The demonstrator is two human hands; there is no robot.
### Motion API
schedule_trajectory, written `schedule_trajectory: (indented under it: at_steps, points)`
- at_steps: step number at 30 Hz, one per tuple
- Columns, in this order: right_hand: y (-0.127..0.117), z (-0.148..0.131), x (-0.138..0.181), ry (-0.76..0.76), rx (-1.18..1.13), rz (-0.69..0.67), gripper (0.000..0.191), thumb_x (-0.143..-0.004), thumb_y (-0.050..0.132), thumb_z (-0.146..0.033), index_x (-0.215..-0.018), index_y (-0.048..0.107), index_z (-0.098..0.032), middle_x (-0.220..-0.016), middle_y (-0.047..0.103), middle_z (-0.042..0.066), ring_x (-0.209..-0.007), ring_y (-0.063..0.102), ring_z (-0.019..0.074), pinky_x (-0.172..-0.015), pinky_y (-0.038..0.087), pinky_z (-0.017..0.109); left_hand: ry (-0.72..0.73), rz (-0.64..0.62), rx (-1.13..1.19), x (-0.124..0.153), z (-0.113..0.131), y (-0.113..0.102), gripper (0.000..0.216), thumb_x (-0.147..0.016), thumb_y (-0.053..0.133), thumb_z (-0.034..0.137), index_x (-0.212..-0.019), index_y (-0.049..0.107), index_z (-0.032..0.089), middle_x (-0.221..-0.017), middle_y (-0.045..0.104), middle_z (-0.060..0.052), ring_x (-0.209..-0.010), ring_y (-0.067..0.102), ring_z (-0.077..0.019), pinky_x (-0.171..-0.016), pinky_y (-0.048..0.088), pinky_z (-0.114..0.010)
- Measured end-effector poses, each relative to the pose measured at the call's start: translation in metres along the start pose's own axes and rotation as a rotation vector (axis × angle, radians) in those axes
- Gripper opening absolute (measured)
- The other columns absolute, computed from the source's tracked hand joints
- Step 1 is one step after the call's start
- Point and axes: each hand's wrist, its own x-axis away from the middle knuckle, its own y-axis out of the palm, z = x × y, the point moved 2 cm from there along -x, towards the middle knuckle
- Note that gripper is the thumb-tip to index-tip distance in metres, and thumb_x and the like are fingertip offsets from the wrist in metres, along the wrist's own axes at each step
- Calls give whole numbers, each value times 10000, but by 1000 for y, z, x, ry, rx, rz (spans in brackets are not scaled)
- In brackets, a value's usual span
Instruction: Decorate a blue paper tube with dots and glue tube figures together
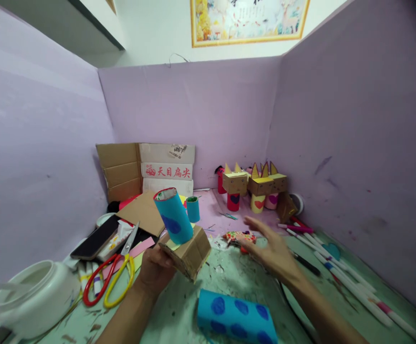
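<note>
My left hand (155, 268) is closed round a small brown cardboard box (195, 249), held tilted above the table. A blue paper tube (175, 217) with a dark blue heart and a red rim stands up from the box, leaning left. My right hand (274, 252) is open, fingers apart and pointing left, with nothing in it. Closest to it is a colourful patterned object (240, 236) with an orange part, perhaps a glue gun; my fingers partly cover it. A blue roll with dark blue spots (236, 317) lies on the table at the front.
Red-and-yellow scissors (122, 267), a phone (95, 237) and a white pot (36, 298) are on the left. Finished cardboard figures (234, 184) stand at the back. Felt pens (351, 279) lie on the right. A small blue tube (192, 209) stands behind the box. Purple panels (193, 105) enclose the table.
</note>
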Motion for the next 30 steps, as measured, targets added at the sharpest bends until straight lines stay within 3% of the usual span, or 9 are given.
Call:
schedule_trajectory:
  at_steps: [2, 5, 7, 10, 14, 17, 21, 24, 30]
  points:
    - [11, -21, 0, -37, -247, -243, 814, -675, 745, -517, -1386, 500, -206, -1377, 564, 161, -1215, 558, 325, -981, 452, 500, -23, -19, 22, 1, -2, 4, 508, -401, 525, 113, -857, 749, 97, -776, 759, -89, -927, 695, -349, -853, 514, -452]
    - [26, -53, 0, -150, -373, -504, 1028, -589, 852, -488, -1472, 380, -252, -1471, 473, 146, -1345, 438, 327, -1086, 353, 530, -56, -44, 58, 2, -3, 12, 453, -412, 520, 128, -808, 738, 95, -729, 743, -90, -889, 699, -339, -838, 511, -437]
    - [34, -69, -3, -209, -408, -611, 1102, -524, 898, -472, -1474, 380, -260, -1466, 477, 138, -1363, 415, 334, -1121, 305, 535, -71, -58, 61, 2, -3, 17, 461, -415, 521, 127, -824, 732, 97, -772, 747, -91, -872, 700, -322, -815, 513, -411]
    - [44, -79, -7, -235, -496, -681, 1074, -473, 917, -481, -1420, 464, -251, -1419, 522, 130, -1328, 452, 346, -1094, 356, 512, -81, -80, 21, -1, -3, 21, 566, -411, 527, 109, -941, 729, 99, -886, 758, -93, -860, 695, -291, -804, 511, -382]
    - [53, -73, -9, -192, -615, -660, 962, -468, 923, -455, -1320, 546, -217, -1325, 595, 124, -1263, 513, 342, -1068, 385, 488, -43, -63, -59, -9, -6, 25, 559, -488, 585, 132, -1031, 715, 132, -975, 749, -89, -953, 670, -309, -871, 498, -400]
    - [54, -63, -8, -109, -686, -528, 917, -458, 927, -378, -1273, 541, -205, -1274, 614, 120, -1209, 551, 337, -1019, 429, 481, 73, 94, -221, -13, -5, 25, 451, -663, 673, 240, -1112, 694, 200, -1107, 714, -101, -1109, 611, -347, -915, 481, -417]
    - [53, -53, -6, -13, -568, -302, 986, -491, 887, -224, -1365, 433, -248, -1339, 553, 109, -1168, 572, 309, -976, 468, 472, 241, 304, -294, -9, 9, 21, 541, -658, 758, 249, -1189, 656, 222, -1261, 642, -92, -1312, 460, -322, -1036, 386, -387]
    - [53, -55, -3, -8, -436, -229, 1062, -478, 878, -178, -1415, 385, -270, -1364, 529, 98, -1211, 537, 318, -1008, 448, 483, 395, 431, -417, -2, 25, 27, 604, -634, 795, 307, -1208, 642, 195, -1253, 636, -116, -1227, 526, -317, -1015, 395, -400]
    - [51, -60, -3, -99, -353, -191, 754, -501, 872, -205, -1196, 583, -257, -1212, 620, 55, -1116, 580, 312, -936, 490, 458, 612, 484, -750, 10, 59, 70, 548, -651, 799, 387, -1154, 677, 209, -1165, 665, -90, -1154, 554, -313, -1032, 369, -408]
